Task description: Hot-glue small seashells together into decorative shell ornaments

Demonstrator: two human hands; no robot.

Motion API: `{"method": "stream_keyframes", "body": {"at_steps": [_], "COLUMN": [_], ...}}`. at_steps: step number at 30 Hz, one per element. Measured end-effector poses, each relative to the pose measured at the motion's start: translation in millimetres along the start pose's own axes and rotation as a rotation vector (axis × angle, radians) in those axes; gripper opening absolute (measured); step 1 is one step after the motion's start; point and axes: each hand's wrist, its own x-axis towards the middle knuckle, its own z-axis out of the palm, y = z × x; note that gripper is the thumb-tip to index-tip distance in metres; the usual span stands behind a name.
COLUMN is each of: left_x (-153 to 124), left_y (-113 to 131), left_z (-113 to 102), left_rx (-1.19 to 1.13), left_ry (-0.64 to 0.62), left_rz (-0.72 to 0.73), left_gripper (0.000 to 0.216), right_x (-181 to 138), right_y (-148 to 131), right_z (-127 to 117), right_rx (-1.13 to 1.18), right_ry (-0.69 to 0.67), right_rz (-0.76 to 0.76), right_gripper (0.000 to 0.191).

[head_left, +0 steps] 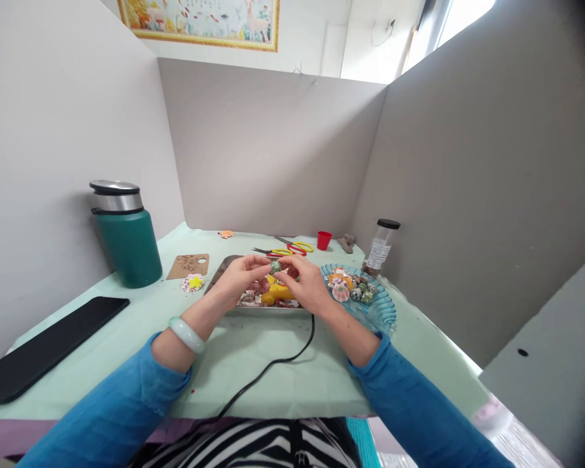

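Observation:
My left hand and my right hand meet above a metal tray, fingertips pinched together on a small green shell-like piece. Both hands are closed on it. A pale green bangle sits on my left wrist. Under the hands, in the tray, lies a yellow glue gun with a black cord running toward me. A blue glass dish with several painted shells stands just right of my right hand.
A green thermos stands at the left, a black flat pad nearer the left edge. A brown card, a yellow flower piece, scissors, a red cup and a jar lie further back. Grey partitions enclose the desk.

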Motion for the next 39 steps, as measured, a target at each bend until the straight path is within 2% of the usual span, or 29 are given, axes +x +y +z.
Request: {"method": "stream_keyframes", "body": {"at_steps": [6, 12, 14, 17, 23, 30, 39], "left_x": [-1.8, -2.5, -2.4, -3.0, -4.2, -4.1, -6.0], "left_y": [1.4, 1.1, 0.8, 1.6, 4.3, 4.3, 5.3], "left_z": [0.0, 0.0, 0.6, 1.9, 2.7, 3.8, 5.2], "left_rx": [0.011, -0.105, -0.112, -0.074, -0.013, -0.045, 0.049], "left_ry": [-0.062, -0.111, -0.115, -0.108, -0.059, -0.076, -0.049], "left_rz": [0.004, 0.041, 0.065, 0.071, 0.083, 0.125, 0.142], "left_gripper": [0.046, 0.043, 0.043, 0.042, 0.041, 0.039, 0.039], "right_x": [-2.0, -2.4, -2.6, -3.1, -4.0, -3.0, -4.1], "right_y": [0.9, 0.2, -1.0, -2.1, -3.0, -3.3, -4.0], "right_z": [0.8, 1.9, 1.5, 0.7, -0.6, 0.9, 1.3], "right_rx": [-0.053, -0.061, -0.081, -0.124, -0.191, -0.167, -0.157], "right_ry": [-0.001, 0.048, 0.063, 0.077, 0.057, 0.092, 0.096], "right_rz": [-0.112, -0.143, -0.142, -0.15, -0.185, -0.178, -0.21], "right_gripper": [0.022, 0.027, 0.023, 0.017, 0.022, 0.027, 0.023]}}
